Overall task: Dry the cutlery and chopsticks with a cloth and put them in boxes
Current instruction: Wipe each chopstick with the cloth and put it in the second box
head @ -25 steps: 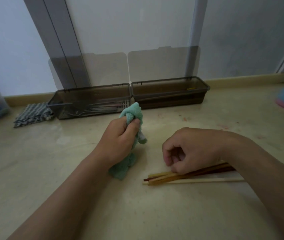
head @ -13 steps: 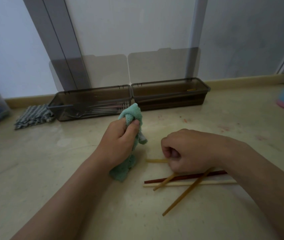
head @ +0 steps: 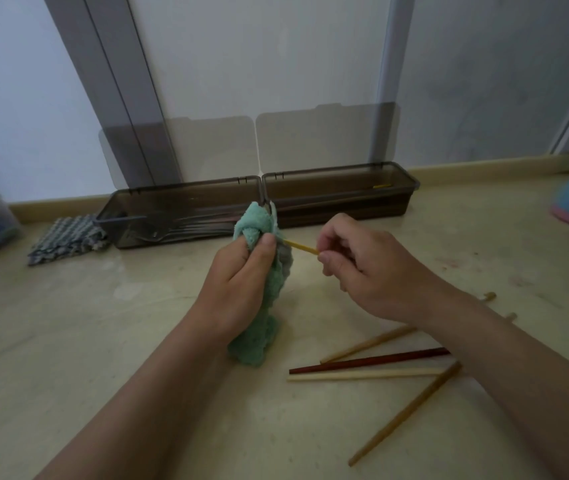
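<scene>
Drying is proceeding — left hand is gripping the green cloth around a yellow chopstick, right hand is pinching its free end just beside — the next move is likely calling for a steady pull-through.

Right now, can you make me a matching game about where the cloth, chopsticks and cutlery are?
Things:
1. fluffy green cloth
2. thin yellow chopstick
3. dark red wooden chopstick
4. metal cutlery

Places:
A. lying on the beige table
B. inside the left see-through brown box
C. gripped by the left hand
D. pinched by the right hand

Pairs: 1-C, 2-D, 3-A, 4-B.
</scene>
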Motion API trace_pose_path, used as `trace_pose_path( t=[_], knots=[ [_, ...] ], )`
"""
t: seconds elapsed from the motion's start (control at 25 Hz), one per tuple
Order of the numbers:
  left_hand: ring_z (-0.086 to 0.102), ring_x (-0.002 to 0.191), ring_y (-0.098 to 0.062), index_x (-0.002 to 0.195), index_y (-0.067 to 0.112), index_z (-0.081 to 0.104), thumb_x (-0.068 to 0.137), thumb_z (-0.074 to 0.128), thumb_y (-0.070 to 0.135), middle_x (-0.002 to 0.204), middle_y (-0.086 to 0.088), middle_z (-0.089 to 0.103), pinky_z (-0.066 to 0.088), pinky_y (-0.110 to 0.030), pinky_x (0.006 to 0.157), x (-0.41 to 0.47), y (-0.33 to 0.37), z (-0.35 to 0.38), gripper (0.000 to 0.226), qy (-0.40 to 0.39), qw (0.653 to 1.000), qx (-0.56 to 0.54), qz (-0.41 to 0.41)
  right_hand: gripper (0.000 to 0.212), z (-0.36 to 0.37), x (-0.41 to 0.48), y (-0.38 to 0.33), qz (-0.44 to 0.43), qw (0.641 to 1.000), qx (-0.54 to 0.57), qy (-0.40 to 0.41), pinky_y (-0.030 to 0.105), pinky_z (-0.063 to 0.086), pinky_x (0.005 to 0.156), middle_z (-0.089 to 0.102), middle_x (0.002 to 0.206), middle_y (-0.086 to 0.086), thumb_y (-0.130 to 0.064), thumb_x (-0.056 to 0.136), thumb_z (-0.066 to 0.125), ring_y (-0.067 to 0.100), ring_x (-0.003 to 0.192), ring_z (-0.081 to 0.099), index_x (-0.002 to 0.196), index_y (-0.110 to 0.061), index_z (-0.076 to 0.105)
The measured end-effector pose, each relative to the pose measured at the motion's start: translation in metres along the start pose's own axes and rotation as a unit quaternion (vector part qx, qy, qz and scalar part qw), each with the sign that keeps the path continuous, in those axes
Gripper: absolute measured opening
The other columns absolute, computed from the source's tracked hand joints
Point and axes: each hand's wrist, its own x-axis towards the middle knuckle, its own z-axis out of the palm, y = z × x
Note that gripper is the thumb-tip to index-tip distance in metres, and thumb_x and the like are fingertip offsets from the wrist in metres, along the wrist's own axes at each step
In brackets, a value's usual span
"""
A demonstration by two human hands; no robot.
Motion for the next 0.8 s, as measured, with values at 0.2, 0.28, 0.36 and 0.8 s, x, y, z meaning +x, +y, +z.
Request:
trace_pose_path(
  t=[0.2, 0.28, 0.36, 0.8],
  knots=[
    [0.061, 0.069, -0.003, 0.094, 0.020, 0.062, 0.099, 0.041, 0.028, 0.084, 0.000, 0.064, 0.052, -0.021, 0.062, 0.003, -0.001, -0.004, 0.023, 0.054, 0.997, -0.040, -0.030, 0.019, 0.000, 0.002, 0.004, -0.016, 0.997, 0.005, 0.076, 0.031, 0.052, 0.062, 0.066, 0.083, -0.001, -0.006, 0.096, 0.055, 0.012, 0.071, 0.062, 0.100, -0.024, 0.056],
    [0.061, 0.069, -0.004, 0.095, 0.020, 0.062, 0.100, 0.040, 0.028, 0.085, -0.002, 0.064, 0.052, -0.023, 0.061, 0.004, 0.000, -0.006, 0.023, 0.051, 0.997, -0.054, -0.038, 0.019, -0.003, 0.003, 0.008, -0.018, 0.994, 0.017, 0.109, 0.029, 0.055, 0.067, 0.067, 0.085, -0.004, -0.003, 0.095, 0.053, 0.006, 0.074, 0.063, 0.104, -0.019, 0.060],
    [0.062, 0.069, -0.008, 0.095, 0.019, 0.062, 0.100, 0.039, 0.027, 0.084, -0.004, 0.064, 0.052, -0.023, 0.061, 0.002, 0.001, -0.005, 0.024, 0.034, 0.997, -0.058, -0.033, 0.021, -0.001, 0.003, 0.008, -0.036, 0.995, 0.012, 0.098, 0.021, 0.055, 0.067, 0.067, 0.088, -0.006, -0.002, 0.096, 0.052, 0.001, 0.077, 0.063, 0.107, -0.018, 0.061],
    [0.054, 0.062, -0.012, 0.090, 0.021, 0.062, 0.099, 0.040, 0.033, 0.069, 0.003, 0.058, 0.047, -0.030, 0.058, 0.010, 0.001, -0.004, 0.026, 0.150, 0.975, -0.144, -0.073, 0.023, -0.007, 0.001, 0.000, -0.003, 0.997, -0.056, -0.051, 0.021, 0.050, 0.065, 0.067, 0.091, -0.009, -0.021, 0.102, 0.051, 0.002, 0.074, 0.061, 0.123, -0.026, 0.059]
  ],
)
